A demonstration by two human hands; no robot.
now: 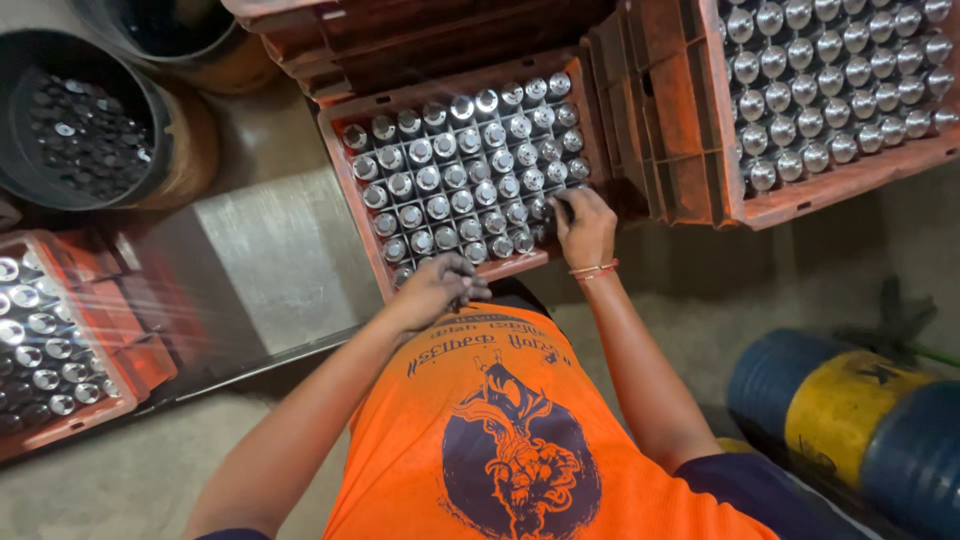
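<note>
Nearest you is your own orange shirt (520, 430) with its dark print, and just beyond it your two hands work the near edge of the red crate (345, 170) straight ahead at twelve o'clock. Going left to right: at nine o'clock a second red crate (90, 405) holds more shiny cylinders, with a dark round drum (150, 90) of loose parts at ten o'clock above it. Your left hand (437, 287) sits at the crate's near rim, fingers curled in tight; it looks to be bunched around something small, but you cannot tell what, since the knuckles hide it. The metal cylinders (460, 165) stand upright in close rows, filling the crate, their polished round tops facing you. Your right hand (585, 228), with a thread band at the wrist, rests its narrowed fingertips on the pieces at the crate's near right corner, pinching at one. Judge these as solid steel: stiff, dense for their size, not fragile, and likely slick, perhaps oily, given your darkened fingers. Packed this tightly, only the top of each is open to you, so take it by the upper rim with fingertips and lift straight up. At two o'clock a third crate (800, 200) of cylinders sits higher; at four o'clock lies a blue and yellow barrel (850, 410).
</note>
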